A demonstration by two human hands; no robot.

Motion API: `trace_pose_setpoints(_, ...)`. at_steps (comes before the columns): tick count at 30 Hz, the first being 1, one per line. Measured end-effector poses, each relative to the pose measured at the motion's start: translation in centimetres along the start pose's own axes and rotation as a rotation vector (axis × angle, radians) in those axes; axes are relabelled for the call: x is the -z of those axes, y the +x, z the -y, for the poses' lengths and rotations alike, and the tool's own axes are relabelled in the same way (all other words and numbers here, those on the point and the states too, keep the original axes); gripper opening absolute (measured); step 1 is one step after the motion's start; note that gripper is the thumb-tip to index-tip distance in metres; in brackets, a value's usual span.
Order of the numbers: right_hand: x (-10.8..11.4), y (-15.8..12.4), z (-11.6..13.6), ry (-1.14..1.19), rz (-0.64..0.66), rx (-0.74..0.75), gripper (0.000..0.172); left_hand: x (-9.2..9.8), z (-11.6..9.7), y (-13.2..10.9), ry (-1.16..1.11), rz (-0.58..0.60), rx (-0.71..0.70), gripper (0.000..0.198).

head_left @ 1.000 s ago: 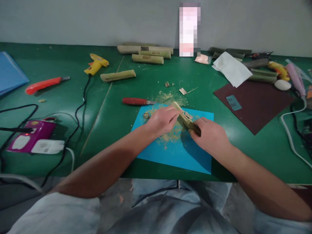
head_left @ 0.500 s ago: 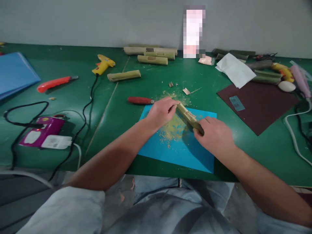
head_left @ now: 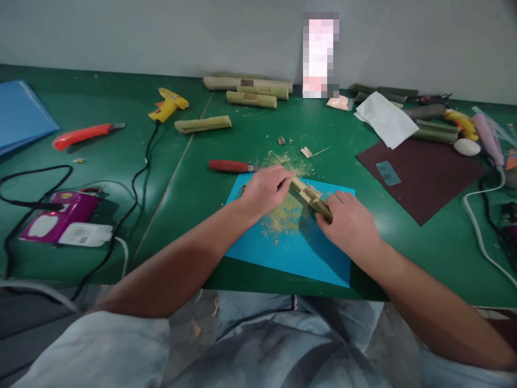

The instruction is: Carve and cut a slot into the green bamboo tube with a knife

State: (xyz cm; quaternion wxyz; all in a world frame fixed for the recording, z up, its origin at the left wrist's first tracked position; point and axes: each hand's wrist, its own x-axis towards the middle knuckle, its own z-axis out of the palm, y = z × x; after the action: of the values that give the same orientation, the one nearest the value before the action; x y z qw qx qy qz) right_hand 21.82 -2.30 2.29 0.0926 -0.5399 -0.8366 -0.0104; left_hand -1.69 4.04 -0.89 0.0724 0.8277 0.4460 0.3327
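A bamboo tube [head_left: 307, 195] with a notch cut in its upper side slants between my hands above a blue sheet [head_left: 311, 264]. My left hand [head_left: 266, 186] is closed on its far end, and my right hand [head_left: 349, 218] is wrapped round its near end. Pale sawdust [head_left: 285, 213] and small shavings lie on the sheet below it. Just beyond my left hand rests a tool with a red handle [head_left: 229, 166]; its working end is partly hidden.
Several cut bamboo pieces [head_left: 251, 99] lie by the wall. A yellow glue gun [head_left: 166, 106], an orange-handled cutter [head_left: 86, 136] and a purple power strip [head_left: 64, 213] are at left. A dark brown sheet [head_left: 424, 178], white paper [head_left: 385, 119] and green bamboo [head_left: 436, 132] are at right.
The bamboo tube has rolled slightly in my hands, so its notch shows at a different angle. Both hands keep their hold. The whole view has shifted a little.
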Motion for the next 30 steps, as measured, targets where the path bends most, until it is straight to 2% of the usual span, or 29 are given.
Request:
trace_pose_setpoints(3, 0.1, 0.1, 0.1, 0.018, 0.027, -0.002, 0.014, -0.2, -0.6, -0.5, -0.008, 0.058, -0.048, 0.024)
trace_pose_setpoints(7, 0.1, 0.1, 0.2, 0.026, 0.056, -0.029, 0.016, -0.2, -0.8, -0.6, 0.086, 0.017, -0.02, 0.025)
trace_pose_setpoints(11, 0.0, 0.1, 0.3, 0.04, 0.059, -0.008, 0.015, -0.2, -0.9, -0.8, 0.033, 0.059, -0.069, 0.027)
trace_pose_setpoints(15, 0.0, 0.0, 0.3, 0.048, 0.054, -0.025, 0.016, -0.1, -0.7, -0.8, 0.075, 0.01, -0.022, 0.026)
trace_pose_setpoints(18, -0.1, 0.0, 0.2, 0.049, 0.065, -0.013, 0.015, -0.1, -0.9, -0.8, 0.035, 0.073, -0.077, 0.026)
trace_pose_setpoints(22, 0.0, 0.1, 0.2, 0.042, 0.073, -0.012, 0.016, -0.1, -1.3, -0.8, 0.067, 0.042, -0.051, 0.027)
trace_pose_setpoints(26, 0.2, 0.1, 0.3, 0.04, 0.097, -0.009, 0.015, -0.1, -1.4, -0.8, 0.046, 0.092, -0.075, 0.028)
trace_pose_setpoints(30, 0.0, 0.0, 0.3, 0.053, 0.068, -0.016, 0.015, -0.1, -1.1, -0.7, 0.096, 0.032, -0.025, 0.027)
